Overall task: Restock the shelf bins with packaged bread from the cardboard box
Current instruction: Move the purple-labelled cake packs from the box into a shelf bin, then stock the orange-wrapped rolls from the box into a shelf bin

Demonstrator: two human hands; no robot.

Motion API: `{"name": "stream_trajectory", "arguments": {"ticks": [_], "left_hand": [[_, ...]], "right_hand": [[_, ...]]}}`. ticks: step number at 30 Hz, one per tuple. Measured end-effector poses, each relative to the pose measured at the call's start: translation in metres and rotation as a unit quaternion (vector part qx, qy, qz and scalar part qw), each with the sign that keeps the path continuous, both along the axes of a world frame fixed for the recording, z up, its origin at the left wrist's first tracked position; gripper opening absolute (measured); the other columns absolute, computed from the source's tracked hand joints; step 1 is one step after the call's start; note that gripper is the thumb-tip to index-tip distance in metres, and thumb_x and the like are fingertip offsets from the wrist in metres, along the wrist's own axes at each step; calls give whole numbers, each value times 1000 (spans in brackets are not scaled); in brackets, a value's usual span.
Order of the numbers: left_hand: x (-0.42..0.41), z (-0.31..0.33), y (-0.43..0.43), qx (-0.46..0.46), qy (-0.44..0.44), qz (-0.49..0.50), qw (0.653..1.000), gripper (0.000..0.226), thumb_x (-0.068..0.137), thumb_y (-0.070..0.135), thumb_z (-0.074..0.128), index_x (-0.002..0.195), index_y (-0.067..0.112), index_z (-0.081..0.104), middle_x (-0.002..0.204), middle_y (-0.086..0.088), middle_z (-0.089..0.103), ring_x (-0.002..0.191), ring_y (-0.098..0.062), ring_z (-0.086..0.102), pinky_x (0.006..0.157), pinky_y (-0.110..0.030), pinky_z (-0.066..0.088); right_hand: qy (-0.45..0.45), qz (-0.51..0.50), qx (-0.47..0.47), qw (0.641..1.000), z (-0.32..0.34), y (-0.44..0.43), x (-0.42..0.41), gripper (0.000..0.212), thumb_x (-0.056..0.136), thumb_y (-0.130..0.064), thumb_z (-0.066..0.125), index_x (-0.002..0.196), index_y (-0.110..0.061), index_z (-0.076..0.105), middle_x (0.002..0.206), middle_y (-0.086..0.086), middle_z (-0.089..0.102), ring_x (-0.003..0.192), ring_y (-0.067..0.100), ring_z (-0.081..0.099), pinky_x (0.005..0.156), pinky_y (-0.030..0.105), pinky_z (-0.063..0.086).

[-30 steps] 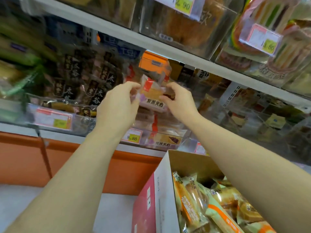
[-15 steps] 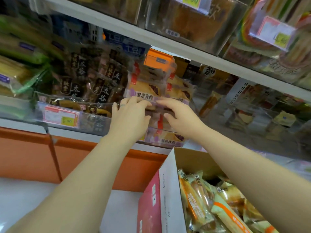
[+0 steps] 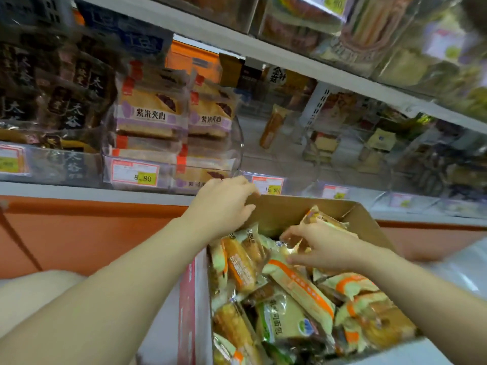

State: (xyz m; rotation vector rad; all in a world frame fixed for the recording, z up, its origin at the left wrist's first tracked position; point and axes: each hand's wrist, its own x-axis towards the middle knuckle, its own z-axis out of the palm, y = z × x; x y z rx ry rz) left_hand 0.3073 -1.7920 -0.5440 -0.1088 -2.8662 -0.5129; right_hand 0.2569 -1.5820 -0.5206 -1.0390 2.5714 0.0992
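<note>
The cardboard box stands below the shelf, full of bread packages in green and orange wrappers. My right hand is inside the box; its thumb and fingers pinch a clear-wrapped bread package on top of the pile. My left hand hovers over the box's far left corner with its fingers loosely curled and holds nothing. Above it, the clear shelf bin holds stacked purple-label sandwich bread.
Dark bread bags fill the bin to the left. The bin to the right holds a single upright bread package. An upper shelf with more bins overhangs. An orange panel runs below the shelf edge.
Both hands left the purple-label sandwich bread stacked in the shelf bin and came down to the box. The right hand now pinches a package there. The view tilted down and right.
</note>
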Motion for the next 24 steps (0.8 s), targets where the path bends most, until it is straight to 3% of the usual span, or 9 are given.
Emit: {"name": "stream_trajectory", "arguments": {"ticks": [4, 6, 9, 13, 14, 17, 20, 24], "left_hand": [[-4, -4, 11, -20, -57, -22, 998, 37, 96, 40, 47, 132, 34, 48, 138, 11, 48, 125, -16, 48, 99, -37, 40], [-5, -6, 12, -25, -69, -23, 997, 37, 95, 42, 47, 131, 36, 48, 137, 11, 48, 124, -17, 49, 98, -39, 42], [-5, -5, 12, -18, -72, -29, 997, 36, 94, 43, 49, 130, 36, 49, 136, 12, 49, 123, -16, 49, 98, -40, 43], [-8, -4, 9, 24, -72, -39, 996, 35, 93, 40, 52, 128, 35, 52, 133, 13, 53, 123, -13, 49, 98, -40, 44], [-9, -3, 9, 62, -70, -45, 995, 35, 93, 38, 54, 127, 34, 54, 130, 13, 55, 121, -11, 50, 99, -37, 44], [-8, 5, 11, 227, -84, -64, 968, 40, 92, 33, 59, 131, 30, 53, 124, 12, 59, 113, -6, 54, 96, -26, 43], [-6, 15, 13, 334, -105, -100, 932, 43, 92, 34, 59, 133, 29, 53, 121, 16, 62, 109, 0, 57, 97, -23, 44], [-2, 26, 15, 440, -163, -176, 866, 34, 95, 23, 56, 129, 21, 56, 116, 10, 68, 104, 1, 63, 92, -17, 47]], "right_hand": [[-15, -15, 78, 997, -26, 15, 15, 73, 79, -50, 67, 139, -27, 31, 117, 0, 62, 97, 14, 55, 85, 30, 47], [5, -17, 90, 996, -39, 15, 20, 76, 78, -50, 67, 138, -23, 28, 110, 5, 61, 101, 24, 57, 83, 38, 49], [6, -31, 59, 998, -40, 11, 19, 73, 80, -44, 69, 138, -21, 30, 113, 6, 60, 106, 24, 56, 77, 33, 44], [-44, -102, -120, 987, -13, 11, 10, 64, 80, -39, 73, 133, -29, 39, 110, -8, 52, 89, 4, 54, 76, 16, 44], [-67, -121, -182, 973, -6, 11, 7, 60, 80, -34, 74, 130, -31, 42, 110, -10, 54, 89, 3, 58, 81, 17, 48], [-148, -177, -367, 901, 14, 12, 0, 52, 82, -21, 73, 128, -27, 50, 114, -6, 65, 99, 10, 67, 92, 37, 53], [-234, -188, -472, 829, 27, 13, -2, 49, 81, -19, 72, 126, -19, 54, 116, 0, 68, 110, 16, 64, 98, 39, 48], [-287, -176, -541, 771, 31, 10, -2, 46, 76, -16, 73, 120, -16, 57, 112, 3, 70, 108, 21, 65, 89, 33, 51]]}}
